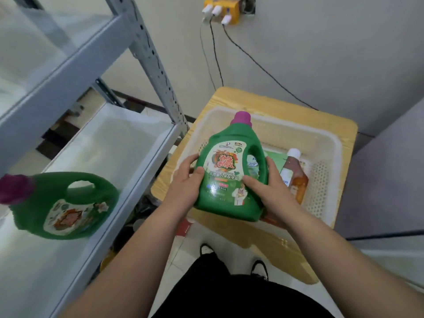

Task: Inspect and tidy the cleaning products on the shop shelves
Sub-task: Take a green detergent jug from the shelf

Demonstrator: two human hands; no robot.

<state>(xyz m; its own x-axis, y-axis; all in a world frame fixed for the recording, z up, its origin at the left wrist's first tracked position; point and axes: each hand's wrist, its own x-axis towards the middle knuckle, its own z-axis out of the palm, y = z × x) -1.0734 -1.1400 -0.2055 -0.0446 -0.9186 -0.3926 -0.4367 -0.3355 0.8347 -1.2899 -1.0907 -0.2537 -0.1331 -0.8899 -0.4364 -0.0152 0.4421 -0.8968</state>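
Note:
I hold a green detergent bottle (231, 166) with a purple cap above the white basket (321, 143), its label facing me. My left hand (183, 182) grips its left side with the thumb on the label. My right hand (268, 187) grips the right side below the handle. A second green detergent bottle (64, 203) with a purple cap lies on its side on the white shelf (119, 143) at the left. In the basket lies an amber bottle (296, 175) with a white cap, partly hidden behind my right hand.
The basket sits on a small wooden table (229, 228) against the wall. Grey metal shelf uprights (156, 65) stand between shelf and table. A yellow socket (226, 10) with plugs and cables hangs on the wall above. My feet are on the floor below.

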